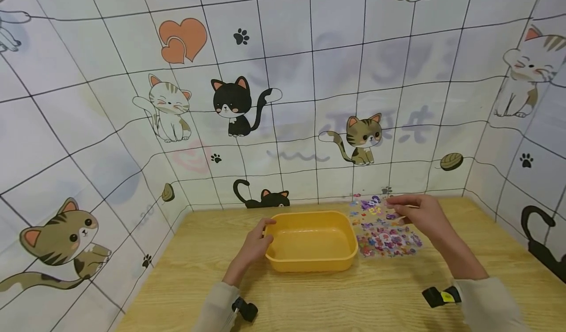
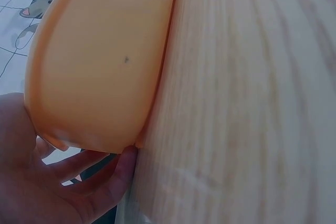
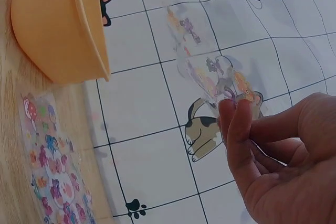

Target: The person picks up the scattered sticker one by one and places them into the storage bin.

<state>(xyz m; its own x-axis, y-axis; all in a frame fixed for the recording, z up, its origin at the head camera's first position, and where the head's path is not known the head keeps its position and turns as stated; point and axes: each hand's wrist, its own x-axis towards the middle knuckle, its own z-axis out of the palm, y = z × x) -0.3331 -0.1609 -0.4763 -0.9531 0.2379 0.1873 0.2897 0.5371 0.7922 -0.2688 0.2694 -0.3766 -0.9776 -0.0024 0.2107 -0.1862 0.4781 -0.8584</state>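
A yellow plastic basin stands on the wooden table. My left hand grips its left end, with fingers at the rim. In the left wrist view the left hand lies against the end of the basin. Between thumb and fingertips, my right hand pinches a clear sticker sheet, raised to the right of the basin. That held sheet looks thin and see-through in the right wrist view. Below it, a second sticker sheet with dense pink and purple figures lies flat on the table.
The light wooden table ends at a white wall covering with a black grid and printed cats. This covering also rises on the left and right sides. Small black devices are strapped at both wrists.
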